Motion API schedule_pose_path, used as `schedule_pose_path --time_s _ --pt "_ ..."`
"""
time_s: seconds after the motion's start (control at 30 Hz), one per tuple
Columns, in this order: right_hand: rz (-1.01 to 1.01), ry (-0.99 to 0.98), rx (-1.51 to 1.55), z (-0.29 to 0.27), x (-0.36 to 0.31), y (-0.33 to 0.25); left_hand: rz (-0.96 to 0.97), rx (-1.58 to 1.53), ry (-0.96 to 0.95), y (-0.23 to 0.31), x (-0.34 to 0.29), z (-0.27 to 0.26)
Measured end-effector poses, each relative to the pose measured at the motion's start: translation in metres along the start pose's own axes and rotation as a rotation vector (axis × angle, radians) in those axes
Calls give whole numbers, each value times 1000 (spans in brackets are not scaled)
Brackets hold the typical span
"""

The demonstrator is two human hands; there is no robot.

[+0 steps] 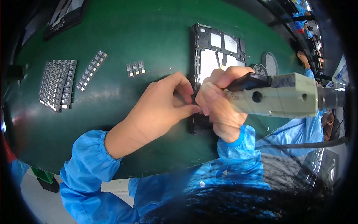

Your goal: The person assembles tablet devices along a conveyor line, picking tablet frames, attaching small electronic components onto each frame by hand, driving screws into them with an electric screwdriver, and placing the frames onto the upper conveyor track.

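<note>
A flat black device housing (200, 48) with white panels inside lies on the green table, right of centre. My left hand (158, 104) is at its left edge, thumb and fingertips brought together; whatever sits between them is hidden. Gripped in my right hand (220, 104) is an electric screwdriver (279, 97) with a pale body and a black lever. It lies nearly level, slanting over the housing's lower part, its back end to the right. My fingers cover its tip, close beside the left fingertips. The right hand is partly blurred.
Left on the table (112, 112) lie a block of small circuit boards (56, 82), a strip of boards (92, 71) and a short board strip (135, 68). Two round dishes (270, 64) stand right of the housing. Another person's hand (302, 58) rests at the far right edge.
</note>
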State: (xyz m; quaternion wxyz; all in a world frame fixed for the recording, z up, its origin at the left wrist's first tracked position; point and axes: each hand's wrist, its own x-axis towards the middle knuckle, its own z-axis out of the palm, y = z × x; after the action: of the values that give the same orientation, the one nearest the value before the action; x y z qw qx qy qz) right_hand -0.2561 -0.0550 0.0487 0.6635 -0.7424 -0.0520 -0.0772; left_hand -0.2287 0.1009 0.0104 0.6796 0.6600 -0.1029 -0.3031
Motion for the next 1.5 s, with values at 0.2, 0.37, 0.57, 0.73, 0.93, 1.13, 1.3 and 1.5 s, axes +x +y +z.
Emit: schedule_pose_path --time_s 0.2,0.37,0.57,0.73,0.93,1.13,1.3,1.5 --pt "-9 71 99 0 -7 6 -17 -28 -38 -2 -3 -1" --pt "-80 -120 -96 -17 -6 -5 44 -63 -53 3 -4 5" --pt "-50 136 140 -41 -3 -8 -89 14 -4 2 -1 3" --pt "-368 445 364 -142 -2 7 -119 70 19 13 -4 10" --pt "-353 585 337 -192 3 37 -155 -61 23 8 -2 10" --pt "-302 612 343 -194 12 39 -235 55 42 23 0 12" --pt "-216 563 221 -192 15 44 -318 25 79 32 4 19" --pt "-170 571 199 -191 18 45 -332 15 86 31 2 19"
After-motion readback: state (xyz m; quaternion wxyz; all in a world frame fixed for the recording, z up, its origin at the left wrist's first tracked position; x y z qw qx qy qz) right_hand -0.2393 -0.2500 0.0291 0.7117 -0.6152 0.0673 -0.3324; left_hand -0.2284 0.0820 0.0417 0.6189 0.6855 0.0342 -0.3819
